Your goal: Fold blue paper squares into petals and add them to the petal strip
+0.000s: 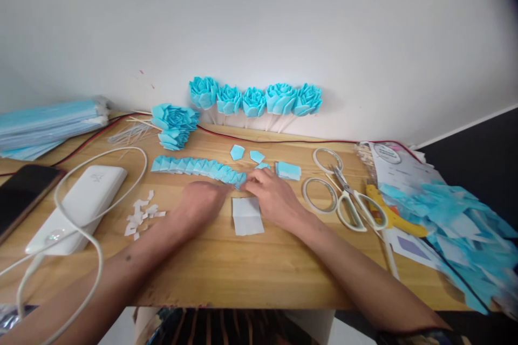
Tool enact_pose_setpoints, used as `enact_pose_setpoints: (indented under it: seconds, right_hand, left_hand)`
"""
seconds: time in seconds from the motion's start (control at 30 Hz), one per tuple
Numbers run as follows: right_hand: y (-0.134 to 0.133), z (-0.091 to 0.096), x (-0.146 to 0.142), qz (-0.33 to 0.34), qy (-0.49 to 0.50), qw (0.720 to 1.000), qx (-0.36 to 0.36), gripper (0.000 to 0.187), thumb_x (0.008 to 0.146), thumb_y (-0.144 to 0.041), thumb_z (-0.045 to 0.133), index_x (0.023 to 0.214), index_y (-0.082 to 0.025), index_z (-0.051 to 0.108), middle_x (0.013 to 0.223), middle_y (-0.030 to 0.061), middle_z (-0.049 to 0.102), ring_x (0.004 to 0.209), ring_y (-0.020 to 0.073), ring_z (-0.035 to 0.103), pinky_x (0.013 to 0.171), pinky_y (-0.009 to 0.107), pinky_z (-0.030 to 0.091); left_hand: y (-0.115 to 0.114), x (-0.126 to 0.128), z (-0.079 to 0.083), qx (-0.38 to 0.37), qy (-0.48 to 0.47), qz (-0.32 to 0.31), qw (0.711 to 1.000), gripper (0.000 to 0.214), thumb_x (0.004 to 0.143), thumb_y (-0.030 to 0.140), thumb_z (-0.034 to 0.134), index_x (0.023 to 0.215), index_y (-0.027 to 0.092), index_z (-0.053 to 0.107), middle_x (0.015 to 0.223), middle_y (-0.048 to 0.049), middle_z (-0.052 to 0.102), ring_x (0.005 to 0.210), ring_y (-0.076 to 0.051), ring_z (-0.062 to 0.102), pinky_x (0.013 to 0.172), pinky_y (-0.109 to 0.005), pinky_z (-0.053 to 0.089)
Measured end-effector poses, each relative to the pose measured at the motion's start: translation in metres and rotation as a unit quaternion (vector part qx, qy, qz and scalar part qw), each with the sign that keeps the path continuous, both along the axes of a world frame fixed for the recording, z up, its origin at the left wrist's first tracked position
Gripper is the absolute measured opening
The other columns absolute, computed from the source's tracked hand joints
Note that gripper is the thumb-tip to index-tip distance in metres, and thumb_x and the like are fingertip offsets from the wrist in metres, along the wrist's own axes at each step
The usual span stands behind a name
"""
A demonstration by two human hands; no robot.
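Note:
A long strip of overlapping light-blue folded paper petals [194, 167] lies across the middle of the wooden table [243, 269]. My left hand [200, 202] rests knuckles-up just below the strip's right end, fingers curled against it. My right hand [273, 194] is beside it, fingertips pinching at the strip's right end. A white square of paper [246, 215] lies between my wrists. Loose blue petal pieces [247, 154] and a small stack of blue pieces [288, 171] sit just beyond my right hand.
Several finished blue paper roses [254, 99] lean against the wall, one more rose [174, 121] lying left. Two tape rolls [319, 194], scissors [356, 205], a yellow tool [399, 221] and blue scraps [457, 226] lie right. A power bank [81, 205], cable, phone [22, 191], white scraps [141, 213] lie left.

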State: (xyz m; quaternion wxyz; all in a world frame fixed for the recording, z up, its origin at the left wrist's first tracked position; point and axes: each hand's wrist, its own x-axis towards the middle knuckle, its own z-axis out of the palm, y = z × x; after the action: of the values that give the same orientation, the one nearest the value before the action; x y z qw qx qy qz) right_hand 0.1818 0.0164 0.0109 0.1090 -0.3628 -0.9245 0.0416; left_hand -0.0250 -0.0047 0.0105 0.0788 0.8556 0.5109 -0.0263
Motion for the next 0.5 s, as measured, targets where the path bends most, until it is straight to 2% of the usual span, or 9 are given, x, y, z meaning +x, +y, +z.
enact_pose_setpoints:
  seconds: [0.17, 0.27, 0.37, 0.5]
  right_hand:
    - [-0.001, -0.006, -0.003, -0.004, -0.016, 1.0, 0.013, 0.027, 0.087, -0.007, 0.047, 0.1, -0.021, 0.067, 0.096, 0.0073, 0.061, 0.089, 0.0229, 0.049, 0.066, 0.031, 0.039]
    - [-0.001, -0.006, 0.004, 0.001, 0.066, 0.998, 0.003, 0.034, 0.083, -0.001, 0.044, 0.099, -0.022, 0.066, 0.1, 0.0059, 0.062, 0.091, 0.0212, 0.053, 0.071, 0.032, 0.043]
    - [-0.001, -0.005, 0.015, -0.04, 0.181, 0.983, 0.016, 0.042, 0.077, 0.004, 0.04, 0.1, -0.021, 0.063, 0.103, 0.0061, 0.061, 0.096, 0.0202, 0.055, 0.08, 0.033, 0.046]
    - [0.002, -0.006, 0.024, -0.067, 0.206, 0.975, 0.043, 0.042, 0.075, 0.004, 0.039, 0.098, -0.022, 0.062, 0.103, 0.0059, 0.062, 0.098, 0.0212, 0.056, 0.082, 0.036, 0.047]
  left_hand:
    - [-0.001, 0.002, 0.005, -0.001, 0.03, 0.005, 1.0, 0.038, 0.085, 0.017, 0.045, 0.118, 0.019, 0.064, 0.076, -0.0112, 0.073, 0.068, -0.027, 0.068, 0.054, -0.028, 0.04]
    - [-0.002, 0.003, 0.009, -0.007, 0.031, 0.007, 0.999, 0.038, 0.085, 0.016, 0.045, 0.119, 0.021, 0.063, 0.077, -0.0109, 0.074, 0.068, -0.027, 0.068, 0.054, -0.029, 0.038]
    - [-0.003, -0.001, 0.005, 0.019, 0.007, -0.008, 1.0, 0.036, 0.086, 0.018, 0.044, 0.116, 0.021, 0.064, 0.072, -0.0091, 0.072, 0.064, -0.025, 0.066, 0.053, -0.028, 0.037]
    - [-0.004, -0.006, -0.008, 0.095, -0.063, -0.002, 0.993, 0.035, 0.09, 0.018, 0.038, 0.108, 0.021, 0.067, 0.065, -0.005, 0.068, 0.06, -0.019, 0.061, 0.055, -0.026, 0.038]
